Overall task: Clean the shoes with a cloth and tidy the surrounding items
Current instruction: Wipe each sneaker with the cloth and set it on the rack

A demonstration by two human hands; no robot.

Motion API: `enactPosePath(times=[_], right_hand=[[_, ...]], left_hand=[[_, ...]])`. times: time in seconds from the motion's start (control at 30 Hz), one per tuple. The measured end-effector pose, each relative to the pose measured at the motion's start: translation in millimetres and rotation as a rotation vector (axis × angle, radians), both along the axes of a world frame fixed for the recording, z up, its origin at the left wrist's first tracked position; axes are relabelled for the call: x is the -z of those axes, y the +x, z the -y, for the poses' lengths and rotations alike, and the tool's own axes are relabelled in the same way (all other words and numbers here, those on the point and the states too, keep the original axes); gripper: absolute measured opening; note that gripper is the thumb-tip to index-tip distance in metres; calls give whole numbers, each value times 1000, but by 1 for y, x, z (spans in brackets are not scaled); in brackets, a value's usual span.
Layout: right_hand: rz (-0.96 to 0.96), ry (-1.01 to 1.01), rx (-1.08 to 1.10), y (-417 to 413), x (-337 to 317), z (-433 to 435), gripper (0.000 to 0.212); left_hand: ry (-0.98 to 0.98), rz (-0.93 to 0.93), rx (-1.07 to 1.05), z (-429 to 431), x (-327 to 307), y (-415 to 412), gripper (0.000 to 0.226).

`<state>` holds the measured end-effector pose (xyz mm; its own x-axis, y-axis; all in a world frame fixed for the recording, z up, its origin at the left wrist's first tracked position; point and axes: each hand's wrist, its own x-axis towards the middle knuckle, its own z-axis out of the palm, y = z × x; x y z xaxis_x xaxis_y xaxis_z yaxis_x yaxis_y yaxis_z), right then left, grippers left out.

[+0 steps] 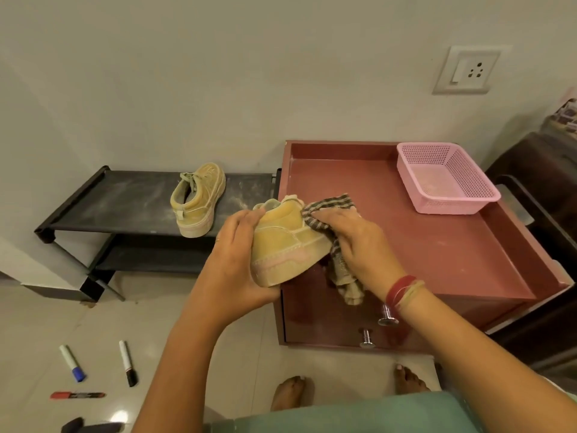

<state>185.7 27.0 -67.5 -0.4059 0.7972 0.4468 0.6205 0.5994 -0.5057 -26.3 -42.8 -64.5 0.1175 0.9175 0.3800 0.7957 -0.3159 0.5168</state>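
Note:
My left hand (232, 257) grips a dusty yellow sneaker (287, 245) from its left side, holding it in the air at the front left corner of the red cabinet. My right hand (352, 242) holds a striped brown cloth (331, 207) pressed against the sneaker's right side; the cloth's tail hangs down below the hand. The second yellow sneaker (196, 201) stands on the top shelf of the black shoe rack (125, 201), heel toward me. White dust lies on the shelf.
A pink mesh basket (446, 182) sits at the back right of the red cabinet top (390, 220). Three markers lie on the floor at lower left: blue-capped (72, 363), black-capped (127, 363), red (78, 395). My bare feet stand by the cabinet front.

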Motion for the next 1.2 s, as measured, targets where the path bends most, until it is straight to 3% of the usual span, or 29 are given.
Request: enactPosePath(times=[0.17, 0.33, 0.5, 0.7, 0.87, 1.0, 1.13, 1.2], right_hand=[[140, 132, -254, -21, -4, 39, 45], [8, -36, -53, -5, -2, 9, 50], [55, 116, -242, -14, 3, 30, 43], [-197, -230, -133, -12, 14, 17, 57], [-163, -207, -85, -9, 19, 10, 51], [-292, -309, 25, -4, 11, 3, 45], [-35, -114, -338, -16, 9, 25, 59], [-64, -139, -268, -12, 8, 11, 59]], left_hand=[[16, 19, -66, -1, 5, 11, 106], [46, 17, -130, -2, 6, 20, 104], [54, 41, -80, -4, 8, 20, 106], [71, 29, -69, -3, 9, 22, 101], [73, 6, -49, -3, 11, 20, 101], [79, -17, -18, -1, 12, 23, 102], [84, 50, -6, -4, 12, 20, 98], [79, 66, -6, -4, 10, 19, 97]])
